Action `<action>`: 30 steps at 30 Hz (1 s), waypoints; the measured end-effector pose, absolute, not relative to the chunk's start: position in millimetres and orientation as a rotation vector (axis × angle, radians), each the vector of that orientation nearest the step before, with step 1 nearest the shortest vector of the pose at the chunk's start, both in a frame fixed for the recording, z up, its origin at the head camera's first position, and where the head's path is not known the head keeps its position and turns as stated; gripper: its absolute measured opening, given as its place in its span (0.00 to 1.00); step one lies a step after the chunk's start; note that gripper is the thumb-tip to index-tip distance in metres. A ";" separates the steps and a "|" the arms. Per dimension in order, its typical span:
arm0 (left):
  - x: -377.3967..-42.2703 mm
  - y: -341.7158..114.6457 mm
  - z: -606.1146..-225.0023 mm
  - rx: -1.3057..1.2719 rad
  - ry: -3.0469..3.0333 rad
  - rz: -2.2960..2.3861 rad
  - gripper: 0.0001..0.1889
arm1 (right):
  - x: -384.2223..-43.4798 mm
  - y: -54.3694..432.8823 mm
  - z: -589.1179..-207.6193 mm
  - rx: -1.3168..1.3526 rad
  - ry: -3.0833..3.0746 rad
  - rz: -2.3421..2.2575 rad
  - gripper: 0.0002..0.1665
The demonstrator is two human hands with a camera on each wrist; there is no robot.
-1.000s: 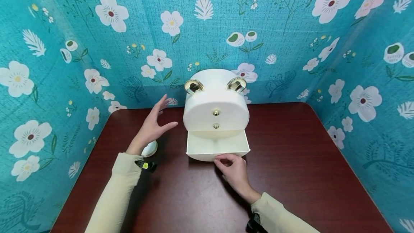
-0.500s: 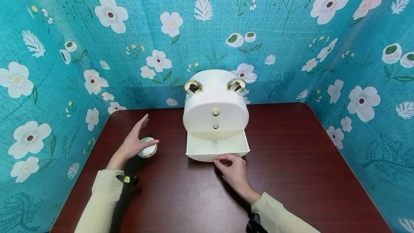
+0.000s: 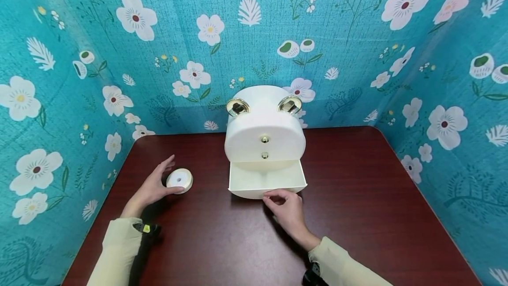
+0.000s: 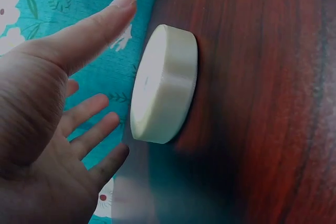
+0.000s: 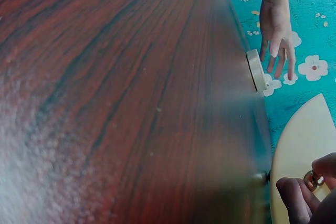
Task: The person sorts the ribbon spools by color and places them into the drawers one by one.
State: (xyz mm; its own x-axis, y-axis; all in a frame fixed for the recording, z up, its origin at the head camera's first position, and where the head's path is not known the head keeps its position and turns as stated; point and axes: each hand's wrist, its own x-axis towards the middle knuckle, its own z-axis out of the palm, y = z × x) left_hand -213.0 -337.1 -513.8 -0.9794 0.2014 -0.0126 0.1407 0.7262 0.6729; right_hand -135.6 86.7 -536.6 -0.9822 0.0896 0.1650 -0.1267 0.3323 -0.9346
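Observation:
A cream ribbon roll (image 3: 180, 180) lies flat on the left of the table. My left hand (image 3: 152, 186) hovers beside and above it, thumb and fingers spread; the left wrist view shows space between the fingers (image 4: 109, 121) and the roll. At the back middle stands a white rounded drawer box (image 3: 264, 116) with two gold-rimmed eye-like rounds on top. Its bottom drawer (image 3: 267, 175) is pulled out, with nothing seen inside. My right hand (image 3: 289, 213) pinches the small gold knob (image 5: 313, 180) on that drawer's front between thumb and fingers.
Two more gold knobs (image 3: 264, 139) sit on the box's upper drawers. The dark red wooden table (image 3: 369, 197) has flowered teal cloth (image 3: 178, 21) standing along its back and sides.
My left hand has moved left and toward me, from beside the drawer box down to the ribbon roll. The right hand and the pulled-out drawer have stayed in place.

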 end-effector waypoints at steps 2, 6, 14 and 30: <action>-212.2 -336.6 -516.3 0.288 2.836 1.093 0.61 | -135.4 86.8 -536.8 0.028 -2.412 1.714 0.07; -211.4 -334.6 -520.0 0.304 2.843 1.064 0.60 | -135.4 86.8 -536.8 0.025 -2.422 1.707 0.07; -212.6 -333.0 -524.5 0.285 2.902 0.982 0.58 | -136.2 86.5 -535.6 0.023 -2.424 1.702 0.08; -217.0 -329.9 -530.5 0.149 2.891 0.888 0.55 | -135.6 86.8 -533.5 0.034 -2.424 1.702 0.07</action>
